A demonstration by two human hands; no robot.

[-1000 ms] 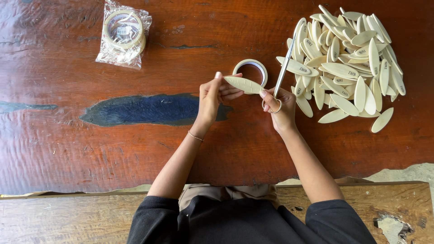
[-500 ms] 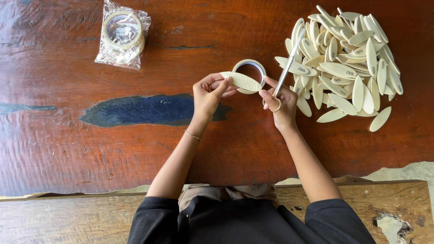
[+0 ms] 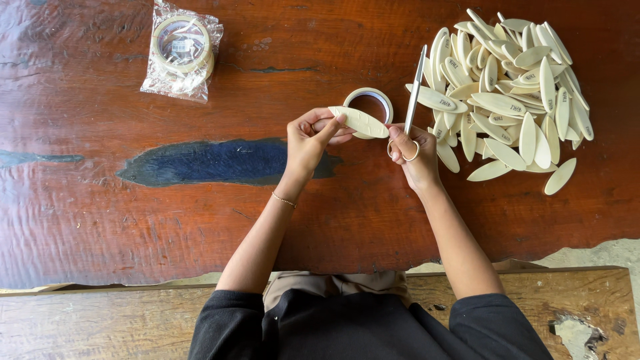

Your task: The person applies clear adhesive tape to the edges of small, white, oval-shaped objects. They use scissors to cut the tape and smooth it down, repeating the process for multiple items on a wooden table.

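Reddish-brown wood fills the view: a worn bench (image 3: 100, 320) lies nearest, and beyond it a tabletop (image 3: 100, 200) with a dark blue patch (image 3: 213, 162).

Two bare forearms in black sleeves reach over the table. The left hand (image 3: 308, 140) pinches a cream leaf-shaped piece (image 3: 359, 122) between thumb and fingers, holding it level above the wood. The right hand (image 3: 415, 152) sits just beside that piece's right tip, closed round the loops of a pair of scissors (image 3: 414, 93), whose shut blades point away from the person.

Just behind the held piece a tape roll (image 3: 371, 101) lies flat on the table. To the right, near the scissors, a heap of the same cream pieces (image 3: 513, 93) is spread. Farthest left, well apart, a clear bag (image 3: 181, 52) holds more tape rolls.
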